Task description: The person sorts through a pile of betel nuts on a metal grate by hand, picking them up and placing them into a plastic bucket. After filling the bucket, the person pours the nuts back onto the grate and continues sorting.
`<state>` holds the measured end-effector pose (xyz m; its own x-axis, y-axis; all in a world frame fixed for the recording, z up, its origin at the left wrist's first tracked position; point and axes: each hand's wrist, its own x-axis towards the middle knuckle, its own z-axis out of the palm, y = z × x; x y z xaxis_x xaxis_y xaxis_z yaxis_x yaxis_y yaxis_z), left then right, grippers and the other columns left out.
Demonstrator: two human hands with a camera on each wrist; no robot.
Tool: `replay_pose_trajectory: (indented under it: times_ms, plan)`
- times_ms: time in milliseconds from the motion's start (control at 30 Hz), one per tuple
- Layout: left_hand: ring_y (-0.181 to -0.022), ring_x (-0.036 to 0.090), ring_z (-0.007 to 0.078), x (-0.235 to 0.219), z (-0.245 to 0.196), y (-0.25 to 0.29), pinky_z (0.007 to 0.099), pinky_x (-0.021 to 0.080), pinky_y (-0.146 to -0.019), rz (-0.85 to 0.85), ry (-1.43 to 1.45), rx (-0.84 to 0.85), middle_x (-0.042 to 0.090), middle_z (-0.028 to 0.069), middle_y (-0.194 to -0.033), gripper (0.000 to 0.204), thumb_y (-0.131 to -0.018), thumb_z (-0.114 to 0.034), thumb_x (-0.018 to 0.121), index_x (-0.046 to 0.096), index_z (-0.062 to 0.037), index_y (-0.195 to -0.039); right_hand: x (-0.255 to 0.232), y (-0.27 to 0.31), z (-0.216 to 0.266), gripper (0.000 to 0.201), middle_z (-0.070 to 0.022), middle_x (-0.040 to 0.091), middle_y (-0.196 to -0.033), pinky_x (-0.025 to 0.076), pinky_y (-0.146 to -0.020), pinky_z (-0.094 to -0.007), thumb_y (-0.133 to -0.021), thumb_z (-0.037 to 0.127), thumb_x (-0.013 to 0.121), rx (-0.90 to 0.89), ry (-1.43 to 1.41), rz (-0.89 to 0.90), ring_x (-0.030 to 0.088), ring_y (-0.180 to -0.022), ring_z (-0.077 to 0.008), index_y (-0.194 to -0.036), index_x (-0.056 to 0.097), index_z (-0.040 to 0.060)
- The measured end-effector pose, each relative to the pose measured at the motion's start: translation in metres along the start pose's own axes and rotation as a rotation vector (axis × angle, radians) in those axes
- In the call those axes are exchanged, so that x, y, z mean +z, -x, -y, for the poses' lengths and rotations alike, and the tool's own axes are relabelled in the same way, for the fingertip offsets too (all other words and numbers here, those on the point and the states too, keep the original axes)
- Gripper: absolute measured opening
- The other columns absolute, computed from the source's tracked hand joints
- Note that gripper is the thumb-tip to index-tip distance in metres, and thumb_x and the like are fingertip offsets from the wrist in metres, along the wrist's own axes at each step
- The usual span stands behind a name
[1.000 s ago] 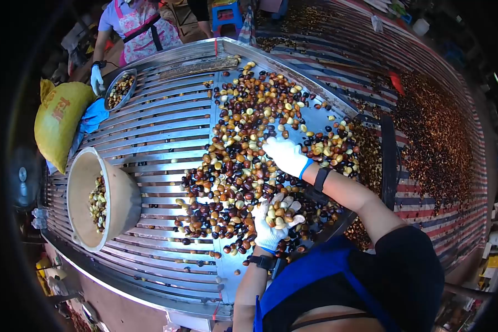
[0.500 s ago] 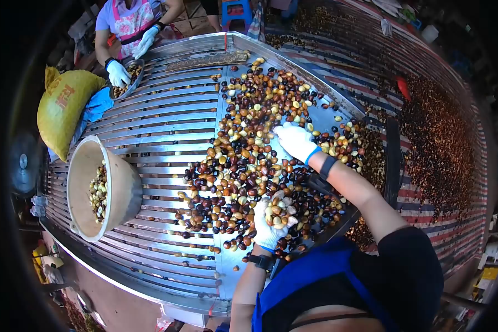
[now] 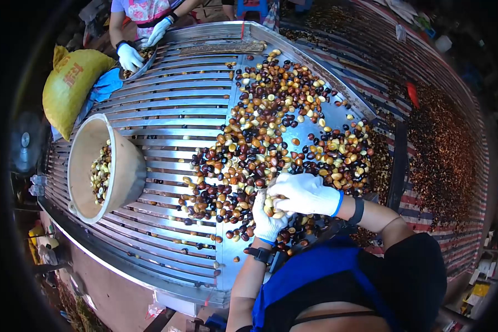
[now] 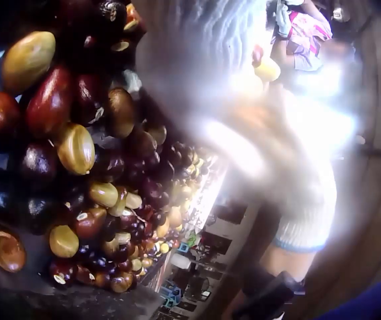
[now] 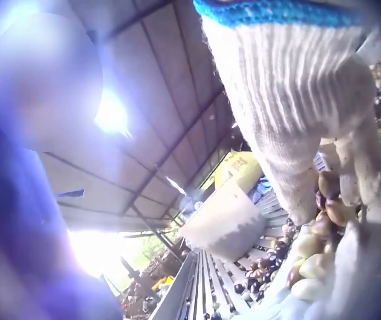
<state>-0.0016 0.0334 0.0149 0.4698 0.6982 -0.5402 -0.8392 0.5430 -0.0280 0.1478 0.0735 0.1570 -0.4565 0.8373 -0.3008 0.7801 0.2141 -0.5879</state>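
My white-gloved left hand (image 3: 268, 226) is cupped palm up near the front of the metal table and holds several glossy, nut-like seeds (image 3: 269, 208). Over its palm lies my gloved right hand (image 3: 307, 195). In the right wrist view, the right glove (image 5: 290, 93) points its fingers down, with brown nut-like seeds (image 5: 336, 212) between thumb and fingers. Paler seeds (image 5: 308, 267) lie in the left palm just below. A broad pile of yellow, brown and near-black seeds (image 3: 260, 160) surrounds both hands. Glare blurs the gloves in the left wrist view.
A pale bucket (image 3: 130, 166) with seeds inside lies tilted on the slatted table (image 3: 171, 119). Behind it are a yellow sack (image 3: 74, 88) and another gloved person (image 3: 144, 14) working at a basin (image 3: 144, 69). A striped sheet (image 3: 437, 238) covers the ground at right.
My right hand has come from the pile toward me and now overlaps the cupped left hand. The other person's hands have moved to the basin. The view has shifted slightly.
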Motion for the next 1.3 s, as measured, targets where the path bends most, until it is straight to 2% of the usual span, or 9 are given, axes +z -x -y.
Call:
replay_pose_trajectory:
  times_ms: [167,267,300,333,400,600,867,1067,1300]
  plan:
    - [-0.094,0.069,0.026,0.0,-0.01,0.013,0.0508,0.06,-0.07,-0.067,-0.073,0.003,0.07,0.0069,-0.105,0.047,-0.097,-0.055,0.05,0.064,-0.0153,-0.118,0.011,-0.018,-0.016,0.021,-0.0082,0.068,-0.103,0.056,-0.072,-0.0409,-0.086,0.027,0.066,-0.153,-0.016,-0.142,0.069,-0.085,-0.0286,-0.1,0.074,0.0128]
    - [-0.108,0.067,0.0276,-0.034,-0.021,0.013,0.0458,0.057,-0.092,0.093,-0.024,0.008,0.067,0.0095,-0.121,0.045,-0.101,-0.042,0.049,0.058,-0.0088,-0.13,0.035,-0.016,-0.015,0.026,-0.0093,0.066,-0.104,0.056,-0.071,-0.0411,-0.087,0.031,0.066,-0.193,0.033,-0.045,0.069,-0.085,-0.0291,-0.103,0.073,0.013]
    - [-0.108,0.067,0.0273,-0.015,-0.016,0.026,0.0458,0.056,-0.095,0.119,-0.027,0.06,0.067,0.0093,-0.122,0.044,-0.102,-0.04,0.049,0.059,-0.0084,-0.13,0.035,-0.011,-0.011,0.032,-0.0105,0.064,-0.103,0.056,-0.071,-0.0412,-0.087,0.036,0.065,-0.469,0.184,-0.13,0.069,-0.084,-0.0302,-0.108,0.072,0.0131]
    - [-0.108,0.067,0.0273,-0.017,-0.017,0.029,0.0458,0.056,-0.095,0.123,-0.029,0.063,0.067,0.0093,-0.122,0.044,-0.102,-0.04,0.049,0.059,-0.0084,-0.13,0.038,-0.007,0.0,0.036,-0.0109,0.064,-0.105,0.056,-0.072,-0.0401,-0.087,0.039,0.064,-0.263,0.032,-0.06,0.069,-0.085,-0.0303,-0.111,0.072,0.0138]
    - [-0.108,0.068,0.0271,-0.026,-0.018,0.038,0.0459,0.055,-0.097,0.169,-0.055,0.088,0.068,0.0088,-0.122,0.042,-0.102,-0.039,0.049,0.059,-0.009,-0.13,0.034,-0.007,0.004,0.037,-0.0111,0.065,-0.107,0.056,-0.074,-0.039,-0.087,0.038,0.066,-0.476,-0.002,-0.121,0.069,-0.086,-0.0295,-0.114,0.071,0.014]
    - [-0.107,0.063,0.0349,-0.044,-0.027,0.044,0.0634,0.056,-0.084,0.188,0.012,0.048,0.064,0.0119,-0.121,0.047,-0.101,-0.045,0.048,0.055,-0.0116,-0.134,0.021,-0.025,0.015,0.023,-0.0104,0.07,-0.095,0.056,-0.081,-0.0403,-0.092,0.027,0.059,-0.263,-0.161,-0.352,0.07,-0.089,-0.0298,-0.101,0.074,0.0133]
    - [-0.104,0.064,0.0332,0.004,-0.038,0.094,0.0572,0.056,-0.083,0.096,-0.011,0.173,0.066,0.0093,-0.117,0.043,-0.098,-0.042,0.057,0.061,-0.0106,-0.128,0.053,-0.114,-0.077,0.014,-0.0145,0.069,-0.078,0.053,-0.053,-0.0461,-0.083,0.013,0.057,-0.097,0.575,-0.436,0.07,-0.067,-0.0329,-0.08,0.071,0.0091]
    - [-0.116,0.062,0.0372,0.043,-0.116,0.173,0.0582,0.056,-0.087,0.172,0.087,0.442,0.062,0.0162,-0.127,0.044,-0.103,-0.047,0.047,0.057,-0.012,-0.129,0.03,-0.114,-0.071,0.024,-0.0189,0.072,-0.093,0.055,-0.079,-0.0509,-0.085,0.027,0.059,0.035,0.395,-0.171,0.07,-0.087,-0.0395,-0.09,0.074,0.0087]
    - [-0.123,0.054,0.0449,0.158,-0.293,0.256,0.0611,0.052,-0.1,0.192,-0.034,1.053,0.055,0.0233,-0.132,0.05,-0.101,-0.044,0.045,0.054,-0.0026,-0.127,0.046,-0.099,-0.065,0.023,-0.0168,0.068,-0.099,0.055,-0.078,-0.05,-0.084,0.026,0.064,0.068,0.428,-0.315,0.068,-0.09,-0.038,-0.099,0.072,0.0109]
